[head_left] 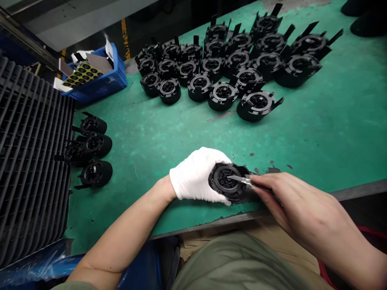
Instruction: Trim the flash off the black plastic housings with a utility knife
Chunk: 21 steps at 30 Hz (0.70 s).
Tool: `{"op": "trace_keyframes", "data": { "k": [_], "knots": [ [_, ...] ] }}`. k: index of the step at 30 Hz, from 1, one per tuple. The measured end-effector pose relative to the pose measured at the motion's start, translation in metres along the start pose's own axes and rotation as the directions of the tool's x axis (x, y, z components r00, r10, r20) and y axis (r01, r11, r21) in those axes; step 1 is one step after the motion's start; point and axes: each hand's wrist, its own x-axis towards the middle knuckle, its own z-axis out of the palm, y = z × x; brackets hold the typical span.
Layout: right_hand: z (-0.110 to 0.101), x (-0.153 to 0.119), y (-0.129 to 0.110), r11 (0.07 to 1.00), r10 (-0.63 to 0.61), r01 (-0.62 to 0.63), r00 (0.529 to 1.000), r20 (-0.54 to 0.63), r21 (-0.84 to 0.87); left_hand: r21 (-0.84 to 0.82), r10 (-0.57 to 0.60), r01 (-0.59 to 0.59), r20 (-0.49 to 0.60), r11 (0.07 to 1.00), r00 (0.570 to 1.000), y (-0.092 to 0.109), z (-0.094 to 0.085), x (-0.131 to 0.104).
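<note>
My left hand (pixel 198 175), in a white glove, is wrapped round a round black plastic housing (pixel 220 186) near the table's front edge. The ribbed, ringed face of the housing points up toward me. My bare right hand (pixel 298 205) grips a utility knife (pixel 245 181) between thumb and fingers. The knife's silver blade points left, its tip over the middle of the housing's face; whether it touches cannot be told. Most of the knife's handle is hidden in my right hand.
Many similar black housings (pixel 223 96) stand in rows at the back of the green table (pixel 181 129). Several more housings (pixel 96 173) lie at the left, beside a stack of grey ribbed trays (pixel 30 161). A blue bin (pixel 99 82) holds cardboard and a sheet of round stickers (pixel 83 75).
</note>
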Motion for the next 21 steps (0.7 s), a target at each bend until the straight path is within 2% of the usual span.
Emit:
{"op": "trace_keyframes", "data": {
  "k": [11,21],
  "knots": [
    [0.004,0.000,0.002,0.994,-0.065,0.067,0.998,0.020,-0.083,0.003,-0.010,0.010,-0.005,1.000,1.000,-0.003,0.003,-0.001],
    [0.004,-0.007,0.001,1.000,-0.003,0.003,0.999,0.043,0.015,0.017,-0.004,0.004,0.002,1.000,1.000,0.003,-0.001,0.001]
  ]
}}
